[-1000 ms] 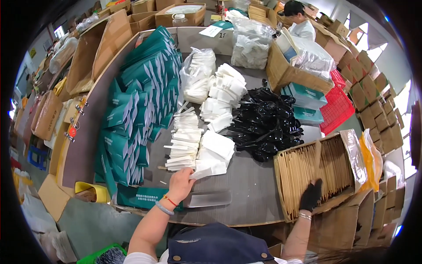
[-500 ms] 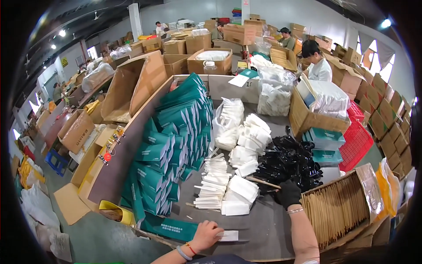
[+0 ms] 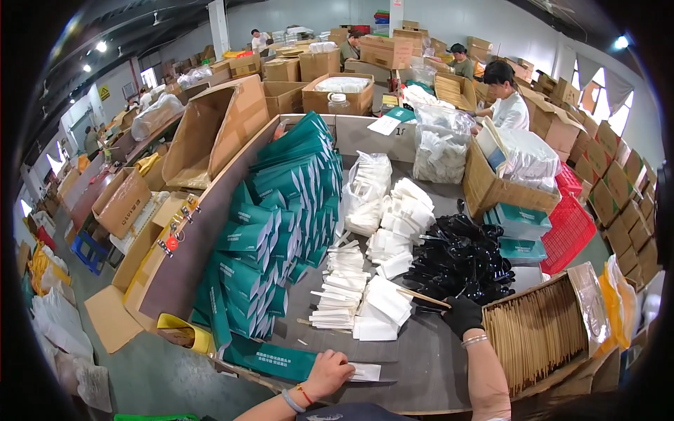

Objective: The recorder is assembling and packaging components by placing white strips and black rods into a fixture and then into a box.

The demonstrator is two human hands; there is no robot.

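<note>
My left hand (image 3: 330, 373) is closed over the open end of a teal paper sleeve (image 3: 270, 359) lying at the table's near edge. A white packet (image 3: 366, 372) pokes out to the right, past my fingertips. My right hand (image 3: 463, 316), in a black glove, pinches wooden chopsticks (image 3: 424, 298), whose far end points left over folded white napkins (image 3: 385, 309). Just beyond the glove lies a heap of black plastic spoons (image 3: 463, 256). Small white paper packets (image 3: 341, 288) are stacked left of the napkins.
A large pile of teal sleeves (image 3: 281, 210) fills the table's left side. On the right, a carton holds many wooden chopsticks (image 3: 537, 333). Beyond it are a red plastic basket (image 3: 577, 231) and a carton (image 3: 509, 191) with plastic-wrapped goods. A co-worker (image 3: 509, 105) stands far right.
My right hand has shifted slightly toward me with the chopsticks. My left hand stays on the teal sleeve. At the far right, the co-worker's arm has moved.
</note>
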